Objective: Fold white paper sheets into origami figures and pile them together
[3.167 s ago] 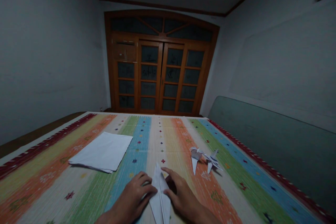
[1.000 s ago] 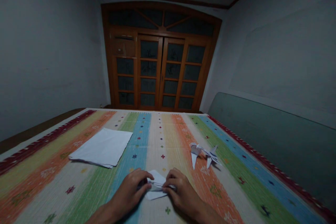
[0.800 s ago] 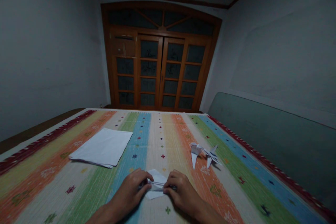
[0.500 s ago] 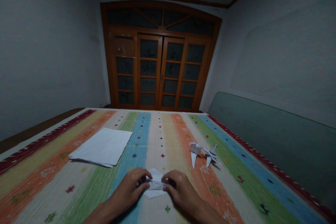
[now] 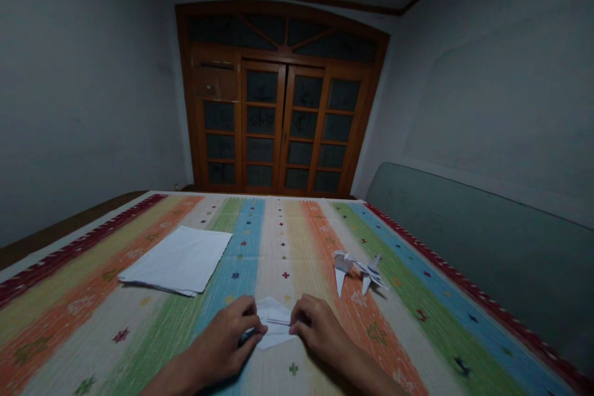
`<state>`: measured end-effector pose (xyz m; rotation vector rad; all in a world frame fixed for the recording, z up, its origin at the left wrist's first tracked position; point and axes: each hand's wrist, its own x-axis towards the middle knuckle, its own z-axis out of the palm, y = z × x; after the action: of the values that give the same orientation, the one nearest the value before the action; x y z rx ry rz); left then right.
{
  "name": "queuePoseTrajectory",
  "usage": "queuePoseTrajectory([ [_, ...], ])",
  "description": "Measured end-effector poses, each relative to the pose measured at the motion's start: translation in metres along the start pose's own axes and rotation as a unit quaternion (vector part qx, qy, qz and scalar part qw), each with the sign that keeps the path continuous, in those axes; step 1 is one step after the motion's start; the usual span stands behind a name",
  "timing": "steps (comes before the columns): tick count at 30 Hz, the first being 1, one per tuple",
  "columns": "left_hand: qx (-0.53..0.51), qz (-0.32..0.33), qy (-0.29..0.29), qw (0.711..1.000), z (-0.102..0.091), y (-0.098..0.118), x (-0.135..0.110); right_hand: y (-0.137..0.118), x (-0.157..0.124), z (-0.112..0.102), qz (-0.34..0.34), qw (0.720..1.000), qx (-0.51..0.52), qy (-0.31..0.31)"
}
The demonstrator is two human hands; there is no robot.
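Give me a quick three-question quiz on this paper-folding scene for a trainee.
1. True or false: the left hand and the right hand both touch the folded paper.
2. The stack of white sheets lies: A) left of the hands, B) right of the hands, C) under the hands.
3. Which hand is nearer the finished paper figures?
Key: 1 true; 2 A; 3 the right hand.

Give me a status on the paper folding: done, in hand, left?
Done: two folded paper figures lie on the striped cloth. In hand: left hand and right hand pinch a half-folded paper, flat, not yet shaped. Left: finishing that piece; a stack of flat sheets sits untouched.
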<state>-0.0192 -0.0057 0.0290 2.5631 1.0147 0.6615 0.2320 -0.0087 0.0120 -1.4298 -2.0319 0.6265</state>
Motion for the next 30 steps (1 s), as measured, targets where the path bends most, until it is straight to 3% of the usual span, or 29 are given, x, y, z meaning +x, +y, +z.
queuePoseTrajectory([
  [6,0.038,0.053,0.015,0.998,0.002,0.003,-0.001,-0.001,-0.003,-0.003,-0.036,0.999,0.004,-0.013],
  [14,-0.005,0.037,0.008,0.999,0.002,-0.006,-0.003,-0.007,-0.009,-0.009,-0.085,0.996,-0.004,-0.033],
  [22,0.026,0.079,0.033,0.996,0.001,-0.007,-0.004,-0.005,-0.011,-0.010,-0.142,0.987,-0.060,-0.046],
  [30,-0.028,-0.010,0.064,0.998,0.010,-0.006,0.006,-0.009,-0.007,0.000,-0.064,0.997,-0.022,0.021],
])
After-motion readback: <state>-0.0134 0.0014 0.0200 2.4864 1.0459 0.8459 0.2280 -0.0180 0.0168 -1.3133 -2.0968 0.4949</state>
